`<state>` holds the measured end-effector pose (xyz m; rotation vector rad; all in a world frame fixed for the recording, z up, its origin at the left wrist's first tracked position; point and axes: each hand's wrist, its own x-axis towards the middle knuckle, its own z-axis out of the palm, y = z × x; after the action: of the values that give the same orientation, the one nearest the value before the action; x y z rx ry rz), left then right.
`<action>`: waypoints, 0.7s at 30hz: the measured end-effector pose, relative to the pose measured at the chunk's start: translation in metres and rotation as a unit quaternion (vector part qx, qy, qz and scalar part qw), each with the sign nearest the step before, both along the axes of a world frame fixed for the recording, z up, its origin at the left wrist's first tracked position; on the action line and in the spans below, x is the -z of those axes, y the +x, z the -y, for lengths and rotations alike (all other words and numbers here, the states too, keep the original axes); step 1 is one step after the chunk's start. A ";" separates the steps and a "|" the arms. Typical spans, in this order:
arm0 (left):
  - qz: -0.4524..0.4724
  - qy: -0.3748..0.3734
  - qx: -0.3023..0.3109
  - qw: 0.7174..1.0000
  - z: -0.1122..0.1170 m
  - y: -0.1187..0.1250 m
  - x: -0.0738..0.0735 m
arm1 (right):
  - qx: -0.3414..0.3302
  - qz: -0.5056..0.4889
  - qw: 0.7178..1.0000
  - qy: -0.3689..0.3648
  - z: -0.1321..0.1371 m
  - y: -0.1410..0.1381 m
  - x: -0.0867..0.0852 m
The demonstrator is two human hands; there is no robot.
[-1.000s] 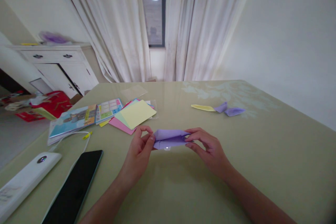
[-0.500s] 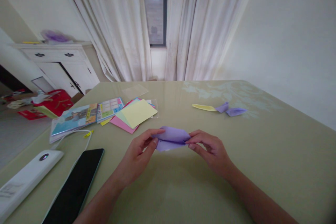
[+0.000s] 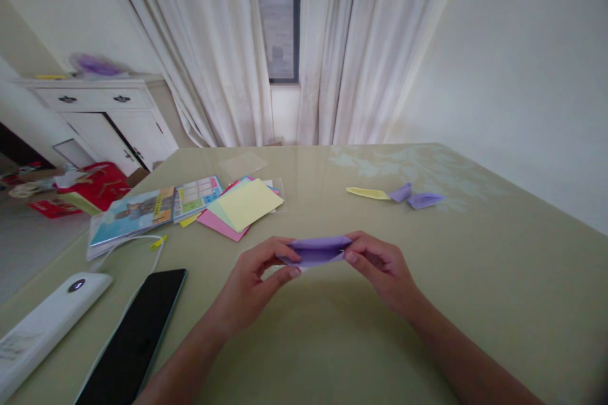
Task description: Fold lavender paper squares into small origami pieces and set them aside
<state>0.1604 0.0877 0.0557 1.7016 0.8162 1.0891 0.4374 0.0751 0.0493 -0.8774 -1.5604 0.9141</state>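
Observation:
A folded purple paper (image 3: pixel 318 250) is held just above the green table (image 3: pixel 475 278) between both hands. My left hand (image 3: pixel 256 281) pinches its left end with thumb and fingers closed. My right hand (image 3: pixel 382 269) pinches the right end the same way. The paper now looks like a narrow flat strip. A stack of coloured square sheets (image 3: pixel 240 205), yellow on top of pink, lies beyond my left hand.
Folded yellow (image 3: pixel 367 193) and purple paper pieces (image 3: pixel 418 198) lie at the far right. A booklet (image 3: pixel 137 212) sits left of the stack. A black phone (image 3: pixel 135 335) and a white power bank (image 3: pixel 40 329) with a cable lie near left. A white cabinet (image 3: pixel 109 117) stands beyond.
The purple paper has been pressed from a wider, open shape into a narrow strip. Both hands shifted slightly closer around it.

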 end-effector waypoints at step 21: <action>-0.026 0.195 -0.199 0.960 0.004 0.016 0.014 | 0.062 -0.036 0.997 0.018 0.008 -0.017 0.007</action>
<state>0.1760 0.0832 0.0412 1.9433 1.0612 1.5681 0.4203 0.0666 0.0424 -0.8964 -1.4408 0.8169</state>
